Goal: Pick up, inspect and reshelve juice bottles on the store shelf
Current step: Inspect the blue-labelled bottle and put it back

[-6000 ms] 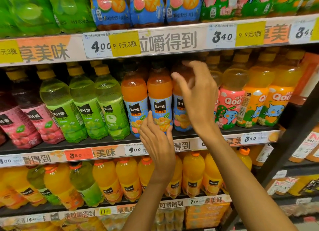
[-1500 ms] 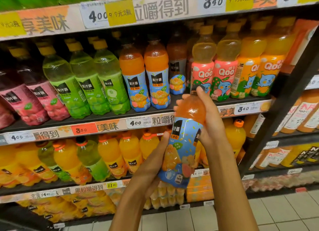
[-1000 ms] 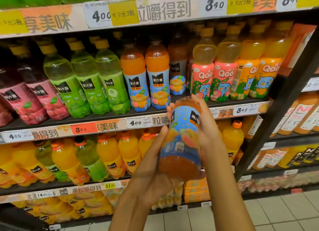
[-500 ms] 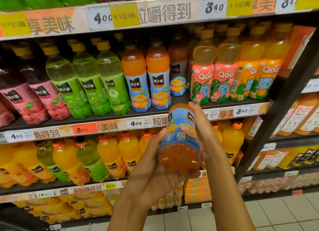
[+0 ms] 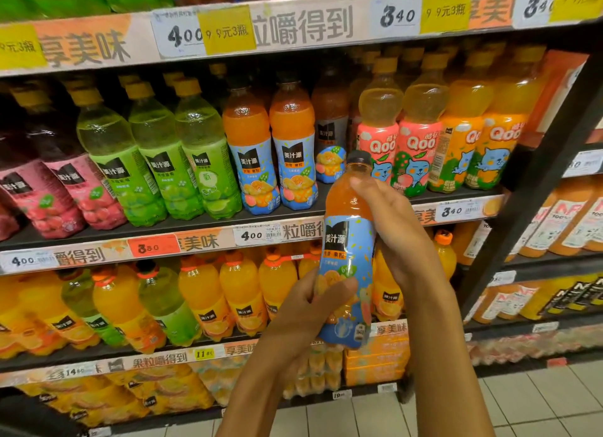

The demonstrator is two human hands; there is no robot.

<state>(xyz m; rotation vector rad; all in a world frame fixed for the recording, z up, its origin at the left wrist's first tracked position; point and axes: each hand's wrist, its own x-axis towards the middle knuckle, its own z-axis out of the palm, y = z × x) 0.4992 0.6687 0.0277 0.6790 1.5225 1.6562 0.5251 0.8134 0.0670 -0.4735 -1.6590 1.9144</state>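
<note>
The juice bottle (image 5: 347, 250) stands upright at frame centre, before the shelf (image 5: 208, 222); left hand (image 5: 303, 309) curled round its base, right hand (image 5: 391, 227) round its shoulder. Full, probably weighty, slick label: grip the waist

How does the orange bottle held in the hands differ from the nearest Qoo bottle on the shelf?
The held bottle is gripped by both hands, tilted; the Qoo bottle stands on the shelf. The held one has a blue label and dark cap; the Qoo one, pink label, yellow cap. Both contain juice.
</note>
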